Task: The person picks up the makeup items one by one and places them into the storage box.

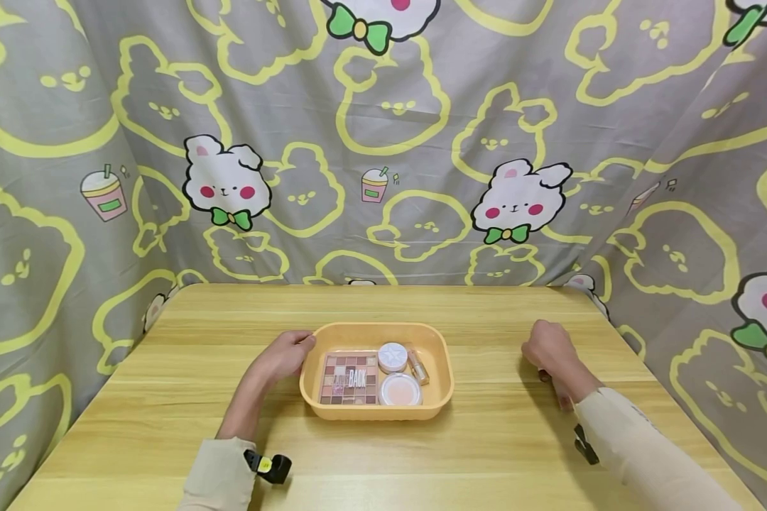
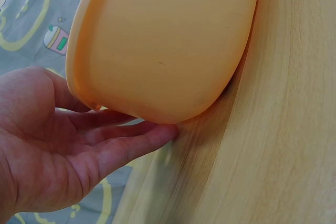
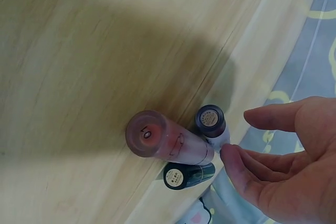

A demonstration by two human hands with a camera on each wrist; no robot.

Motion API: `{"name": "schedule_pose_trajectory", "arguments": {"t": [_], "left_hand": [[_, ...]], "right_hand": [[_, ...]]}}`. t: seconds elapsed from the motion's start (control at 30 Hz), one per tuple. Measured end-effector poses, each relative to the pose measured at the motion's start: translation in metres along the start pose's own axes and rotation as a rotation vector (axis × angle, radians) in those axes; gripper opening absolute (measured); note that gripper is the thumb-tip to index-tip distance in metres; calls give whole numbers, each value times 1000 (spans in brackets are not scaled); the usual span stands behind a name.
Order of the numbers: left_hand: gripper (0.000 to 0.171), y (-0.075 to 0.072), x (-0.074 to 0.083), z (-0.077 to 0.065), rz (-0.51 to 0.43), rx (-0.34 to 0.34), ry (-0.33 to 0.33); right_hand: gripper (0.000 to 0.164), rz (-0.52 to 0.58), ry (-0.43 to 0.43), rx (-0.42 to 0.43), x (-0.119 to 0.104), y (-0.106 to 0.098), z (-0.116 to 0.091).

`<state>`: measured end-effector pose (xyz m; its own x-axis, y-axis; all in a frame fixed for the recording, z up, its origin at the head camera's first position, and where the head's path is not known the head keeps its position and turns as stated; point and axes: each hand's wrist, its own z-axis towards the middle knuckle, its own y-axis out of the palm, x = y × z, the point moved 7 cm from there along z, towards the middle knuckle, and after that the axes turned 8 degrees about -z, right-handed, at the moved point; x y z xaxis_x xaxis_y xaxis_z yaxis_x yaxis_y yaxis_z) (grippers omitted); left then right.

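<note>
An orange plastic basket [image 1: 377,411] sits in the middle of the table. At its left end my left hand [image 1: 284,355] grips it, thumb at the rim and fingers against the outer wall [image 2: 168,51]. Inside lie an eyeshadow palette [image 1: 348,378], a round white compact [image 1: 393,357], a clear-lidded powder compact [image 1: 400,390] and a small lipstick-like tube [image 1: 418,367]. Over on the right, my right hand [image 3: 289,156] has thumb and fingers apart, fingertips right beside three upright cosmetic tubes: a pink one [image 3: 176,142] and two dark-capped ones, one tube [image 3: 210,121] nearest the fingers, another [image 3: 189,176] beyond.
A light wooden table [image 1: 166,397] carries everything. Patterned grey curtain [image 1: 422,142] hangs behind it and on both sides. Dark wrist-camera mounts sit at both cuffs, the left mount [image 1: 271,467] close over the tabletop.
</note>
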<state>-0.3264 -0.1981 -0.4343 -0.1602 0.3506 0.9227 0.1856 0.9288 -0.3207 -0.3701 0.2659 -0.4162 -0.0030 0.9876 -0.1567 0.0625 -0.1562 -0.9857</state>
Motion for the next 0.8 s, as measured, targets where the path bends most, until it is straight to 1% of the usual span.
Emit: {"name": "schedule_pose_trajectory", "arguments": {"t": [0.23,0.47,0.57,0.67,0.8], "left_hand": [[50,0,-1,1,-9,-3,-2],[50,1,0,0,-8,1,0],[50,1,1,1,-11,0,-2],[50,1,1,1,-14,2,-5],[50,0,0,0,-12,5,-9]], "right_hand": [[26,6,-10,28,4,0,1],[30,2,-52,54,3,1,-1],[31,-10,-57,58,4,1,-1],[27,-26,-52,59,5,2,0],[13,-43,-42,59,5,2,3]]}}
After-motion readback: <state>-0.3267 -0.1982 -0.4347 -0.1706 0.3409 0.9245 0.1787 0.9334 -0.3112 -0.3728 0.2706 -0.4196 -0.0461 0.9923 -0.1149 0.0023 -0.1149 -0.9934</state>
